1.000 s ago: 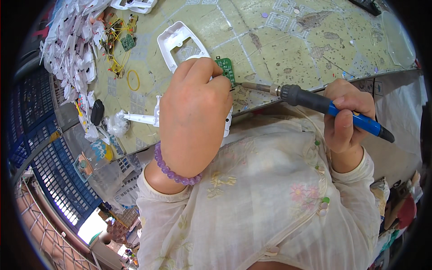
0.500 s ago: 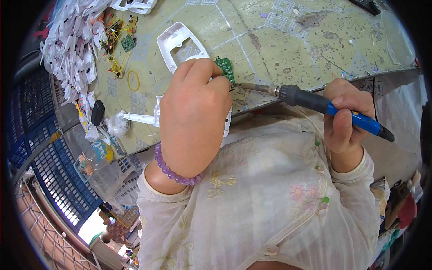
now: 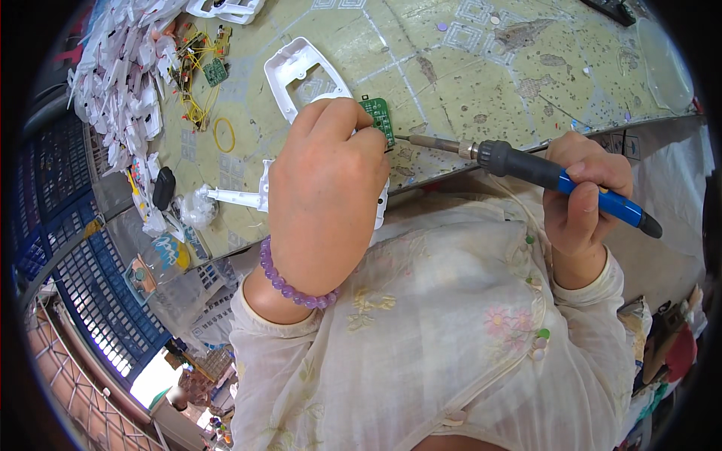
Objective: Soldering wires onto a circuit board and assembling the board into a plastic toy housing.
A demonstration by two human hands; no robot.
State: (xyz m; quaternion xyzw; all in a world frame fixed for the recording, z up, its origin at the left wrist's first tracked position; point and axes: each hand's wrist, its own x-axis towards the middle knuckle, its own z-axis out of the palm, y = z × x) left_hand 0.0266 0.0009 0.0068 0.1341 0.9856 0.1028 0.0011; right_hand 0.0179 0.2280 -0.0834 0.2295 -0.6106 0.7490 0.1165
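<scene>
My left hand (image 3: 327,165), a purple bead bracelet (image 3: 289,289) at its wrist, is curled palm down over a green circuit board (image 3: 378,119). The board's right part juts out past my bent fingers; the fingertips are hidden under the hand. White plastic parts, one with a long arm (image 3: 237,197), show from beneath the hand on both sides. Wrapped around the blue handle of a soldering iron (image 3: 519,164) is my right hand (image 3: 587,188). The iron points left, its thin tip close beside the board's lower right edge; contact cannot be made out.
A white plastic housing frame (image 3: 280,75) lies just beyond my left hand. Farther left are wired circuit boards (image 3: 197,83), a yellow rubber band (image 3: 224,135) and a heap of white plastic parts (image 3: 116,83). Blue crates (image 3: 98,286) stand beside the table (image 3: 466,90).
The soldering iron and my right hand have shifted slightly right, drawing the tip back a little from the board's edge. My left hand has barely moved.
</scene>
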